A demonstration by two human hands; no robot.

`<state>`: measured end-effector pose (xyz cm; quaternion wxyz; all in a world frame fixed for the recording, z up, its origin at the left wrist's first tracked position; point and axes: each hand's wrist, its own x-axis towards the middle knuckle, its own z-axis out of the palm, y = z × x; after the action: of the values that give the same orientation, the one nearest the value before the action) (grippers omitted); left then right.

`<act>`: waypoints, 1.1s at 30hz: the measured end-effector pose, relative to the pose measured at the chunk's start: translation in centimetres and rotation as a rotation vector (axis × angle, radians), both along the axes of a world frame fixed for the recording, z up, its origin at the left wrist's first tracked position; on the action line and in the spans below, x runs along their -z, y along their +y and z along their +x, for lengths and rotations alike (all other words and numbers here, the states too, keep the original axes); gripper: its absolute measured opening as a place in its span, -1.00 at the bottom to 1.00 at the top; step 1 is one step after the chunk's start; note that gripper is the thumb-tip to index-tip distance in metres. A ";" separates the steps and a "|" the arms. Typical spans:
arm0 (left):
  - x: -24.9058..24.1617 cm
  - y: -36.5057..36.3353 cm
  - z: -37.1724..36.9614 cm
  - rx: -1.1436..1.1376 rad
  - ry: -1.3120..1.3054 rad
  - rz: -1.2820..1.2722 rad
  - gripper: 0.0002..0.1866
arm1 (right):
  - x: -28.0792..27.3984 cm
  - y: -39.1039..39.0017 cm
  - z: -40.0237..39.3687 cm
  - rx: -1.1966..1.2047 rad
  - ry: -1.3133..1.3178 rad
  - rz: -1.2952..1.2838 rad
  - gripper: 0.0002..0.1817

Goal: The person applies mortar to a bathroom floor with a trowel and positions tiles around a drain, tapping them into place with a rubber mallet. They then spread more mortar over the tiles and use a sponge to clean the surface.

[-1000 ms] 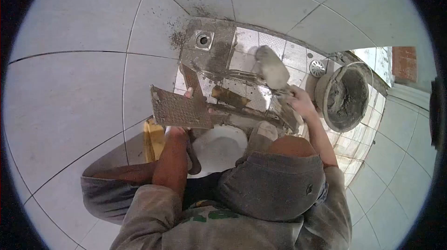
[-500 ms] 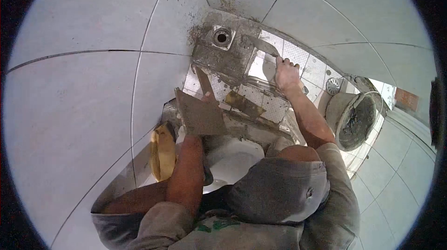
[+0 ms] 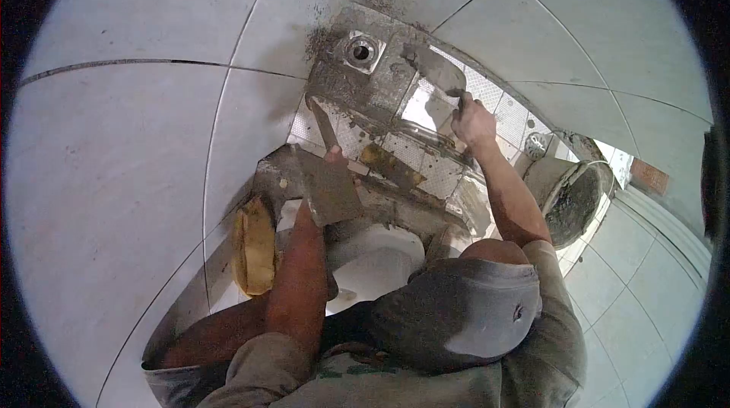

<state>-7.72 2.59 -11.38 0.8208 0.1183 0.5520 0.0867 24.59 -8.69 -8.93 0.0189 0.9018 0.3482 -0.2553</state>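
Note:
My right hand is closed on a trowel, its mortar-coated blade pointing left over the edge of the wet cement patch and the small white tiles. My left hand grips a flat grey board smeared with mortar; the board hides most of the hand, and only fingertips show at its far edge. Beyond those fingertips a narrow flat strip points toward the wall. A square drain with a round dark hole sits in the cement patch.
A bucket of mortar stands tilted at the right, near a round floor grate. A yellow object lies by my left leg. A mortar-stained strip rests on the tiles. Below it is a white toilet basin. Tiled walls close in the corner.
The view has shifted slightly. My right hand and the trowel have moved up a little along the cement's edge. The board in my left hand has tilted, showing less of its face.

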 end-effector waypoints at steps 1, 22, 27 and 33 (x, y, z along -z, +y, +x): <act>-0.2 0.0 0.1 0.002 0.001 0.000 -0.63 | 0.2 -0.1 -0.2 0.002 0.001 0.000 -0.60; -2.5 0.7 0.7 0.020 -0.061 -0.007 -0.51 | -0.6 -4.0 1.5 0.176 0.145 0.247 -0.72; 0.2 0.2 -0.6 -0.021 -0.119 -0.031 -0.46 | -8.6 -15.0 3.3 0.488 0.550 0.395 -0.77; 2.0 2.8 -3.0 0.089 -0.339 0.006 -0.43 | -21.7 -29.8 4.4 0.664 0.083 0.308 -0.79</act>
<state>-10.74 5.41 -13.37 0.9048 0.1287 0.3997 0.0705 28.97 -38.54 12.80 -0.2150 0.9468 0.0712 -0.2287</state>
